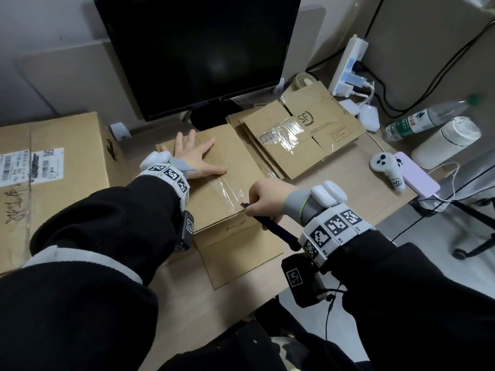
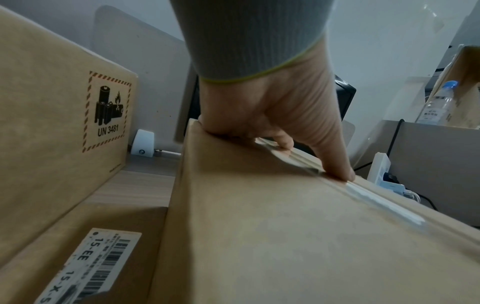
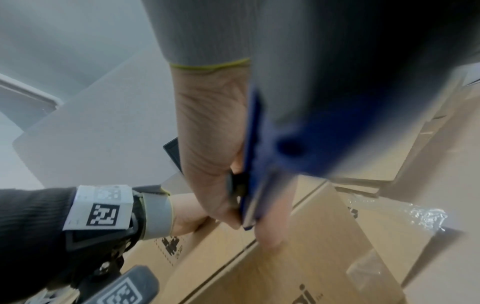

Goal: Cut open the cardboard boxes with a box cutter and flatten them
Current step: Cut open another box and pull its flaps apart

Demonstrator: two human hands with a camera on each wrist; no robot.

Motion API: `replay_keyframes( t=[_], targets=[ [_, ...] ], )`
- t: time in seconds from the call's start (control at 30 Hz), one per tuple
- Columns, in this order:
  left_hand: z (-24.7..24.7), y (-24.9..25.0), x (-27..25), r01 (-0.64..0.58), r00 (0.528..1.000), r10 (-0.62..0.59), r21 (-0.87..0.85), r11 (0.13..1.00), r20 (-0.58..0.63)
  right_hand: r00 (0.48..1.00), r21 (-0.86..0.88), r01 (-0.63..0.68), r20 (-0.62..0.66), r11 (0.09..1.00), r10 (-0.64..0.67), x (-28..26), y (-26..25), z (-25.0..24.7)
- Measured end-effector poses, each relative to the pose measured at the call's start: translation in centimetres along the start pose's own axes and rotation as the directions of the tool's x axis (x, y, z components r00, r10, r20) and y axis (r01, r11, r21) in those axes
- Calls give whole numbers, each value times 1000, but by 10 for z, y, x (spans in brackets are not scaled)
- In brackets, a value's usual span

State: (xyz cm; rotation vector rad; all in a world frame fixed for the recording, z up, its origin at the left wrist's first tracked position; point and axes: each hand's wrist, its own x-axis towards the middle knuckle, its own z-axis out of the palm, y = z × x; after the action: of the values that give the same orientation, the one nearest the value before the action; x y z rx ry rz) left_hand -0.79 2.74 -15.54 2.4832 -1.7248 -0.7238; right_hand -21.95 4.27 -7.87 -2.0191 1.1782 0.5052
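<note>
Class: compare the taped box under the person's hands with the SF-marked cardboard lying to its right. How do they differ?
The taped box stands assembled, its seam taped shut; the SF cardboard lies flattened on a stack. The left hand presses on the taped box while the right hand holds the box cutter at its edge; nothing touches the SF cardboard. Both are brown corrugated board.

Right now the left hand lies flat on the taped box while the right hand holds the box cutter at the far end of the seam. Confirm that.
Not quite. The right hand holds the box cutter at the near end of the seam, as the head view shows. The left hand does lie flat on the taped box.
</note>
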Motion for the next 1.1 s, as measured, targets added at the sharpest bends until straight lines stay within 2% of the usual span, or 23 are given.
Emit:
replay_keyframes(
  t=[0.1, 0.2, 0.3, 0.43, 0.5, 0.6, 0.77, 0.83, 0.97, 1.1],
  targets=[
    [2, 1, 0, -1, 1000, 1, -12, 1000, 6, 993, 54, 56, -103, 997, -50, 1, 2, -10],
    [0, -2, 0, -9, 999, 6, -54, 999, -47, 962, 34, 116, -254, 993, -104, 11, 1, -20],
    [-3, -2, -1, 18, 993, -33, -132, 991, -110, 942, -5, 93, -323, 996, -90, 29, -1, -28],
    [-3, 6, -5, 164, 965, -205, -235, 958, -163, 949, -2, 62, -308, 998, -60, 50, -6, -28],
    [-4, 13, -7, 230, 950, -283, -321, 919, -130, 955, -17, 38, -295, 999, -41, 56, -6, -25],
    [-5, 18, -7, 312, 931, -358, -359, 880, -67, 957, -42, 7, -290, 999, -19, 68, -8, -25],
    [-4, 19, -9, 340, 919, -388, -372, 864, -63, 943, -304, -29, -324, 952, -75, 86, -18, -30],
    [-4, 22, -10, 369, 906, -420, -376, 850, -59, 943, -322, 16, -310, 947, -121, 95, -23, -33],
    [-4, 24, -8, 422, 880, -475, -426, 800, -21, 961, -306, 55, -243, 950, -134, 107, -31, -33],
    [-5, 23, -6, 464, 849, -528, -493, 736, 11, 967, -402, 67, -200, 913, -160, 112, -33, -30]
  ],
)
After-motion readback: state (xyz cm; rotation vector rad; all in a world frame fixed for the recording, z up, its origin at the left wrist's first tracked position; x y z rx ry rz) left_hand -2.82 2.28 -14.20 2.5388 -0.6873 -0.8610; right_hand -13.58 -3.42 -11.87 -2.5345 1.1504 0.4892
